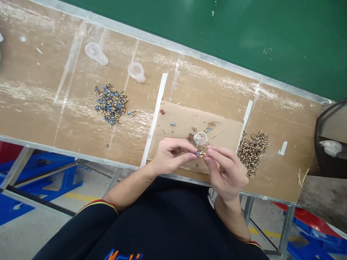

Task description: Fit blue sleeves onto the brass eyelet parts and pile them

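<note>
Hands: two, lower centre of the frame; one left hand (172, 155), one right hand (227, 173).
Small figure (200, 154): one, between the fingertips.
Heaps of small figures: two; one blue heap (111, 104) left of centre, one brown heap (253, 151) right of centre; pieces overlap, uncountable.
Loose pieces (173, 124): at least five, centre.
Clear round dish (204, 138): one, centre.
Clear plastic cups (95, 52): two, upper left.
Long white strips (153, 119): two, about the centre.
Thin sticks (217, 133): one at centre, at least two lower right.
</note>
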Action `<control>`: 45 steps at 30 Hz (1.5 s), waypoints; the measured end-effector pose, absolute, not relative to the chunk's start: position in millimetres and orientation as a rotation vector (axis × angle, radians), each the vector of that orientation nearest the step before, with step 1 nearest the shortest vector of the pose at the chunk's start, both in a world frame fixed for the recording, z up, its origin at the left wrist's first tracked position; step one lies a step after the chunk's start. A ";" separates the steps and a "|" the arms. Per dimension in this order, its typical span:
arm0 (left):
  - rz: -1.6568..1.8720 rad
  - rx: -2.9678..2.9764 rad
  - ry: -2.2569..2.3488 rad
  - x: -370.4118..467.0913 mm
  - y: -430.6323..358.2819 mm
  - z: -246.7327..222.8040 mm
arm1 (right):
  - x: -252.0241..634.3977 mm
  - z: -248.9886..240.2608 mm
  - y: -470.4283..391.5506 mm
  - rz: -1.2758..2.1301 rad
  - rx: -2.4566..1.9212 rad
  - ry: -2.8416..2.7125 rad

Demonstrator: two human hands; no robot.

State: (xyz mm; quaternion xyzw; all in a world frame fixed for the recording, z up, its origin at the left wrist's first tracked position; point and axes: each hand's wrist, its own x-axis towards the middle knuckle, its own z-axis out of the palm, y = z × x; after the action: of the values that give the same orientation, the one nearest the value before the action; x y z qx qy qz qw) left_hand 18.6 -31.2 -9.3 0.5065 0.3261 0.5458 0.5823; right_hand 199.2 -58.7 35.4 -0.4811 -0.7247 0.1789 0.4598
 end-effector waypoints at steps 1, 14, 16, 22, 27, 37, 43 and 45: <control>1.241 1.182 0.779 18.0 -31.2 -9.2 | 198.4 35.7 -57.5 0.421 -1.183 -1.801; 1.325 1.309 0.683 17.9 -29.0 -7.6 | 194.8 39.4 -54.9 0.512 -1.230 -1.767; 1.356 1.378 0.693 18.5 -28.8 -7.9 | 193.6 39.4 -55.4 0.528 -1.233 -1.756; 1.459 1.545 0.668 19.3 -28.5 -7.5 | 193.6 41.8 -56.7 0.658 -1.259 -1.719; 1.498 1.606 0.616 21.0 -29.1 -8.7 | 196.3 47.6 -55.9 0.855 -1.266 -1.662; 1.558 1.673 0.608 23.5 -29.1 -9.1 | 192.0 50.6 -57.6 0.995 -1.308 -1.545; 1.548 1.726 0.595 22.7 -28.8 -9.0 | 193.2 54.6 -57.3 1.029 -1.324 -1.541; 1.544 1.741 0.590 22.5 -28.7 -9.4 | 194.1 55.2 -56.6 1.042 -1.320 -1.547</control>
State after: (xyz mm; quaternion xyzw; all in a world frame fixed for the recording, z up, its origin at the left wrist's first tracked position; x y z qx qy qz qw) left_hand 22.5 -28.7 -9.4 0.6759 0.2292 0.5996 0.3621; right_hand 194.1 -56.6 55.2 -0.5254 -0.6159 0.4150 0.4152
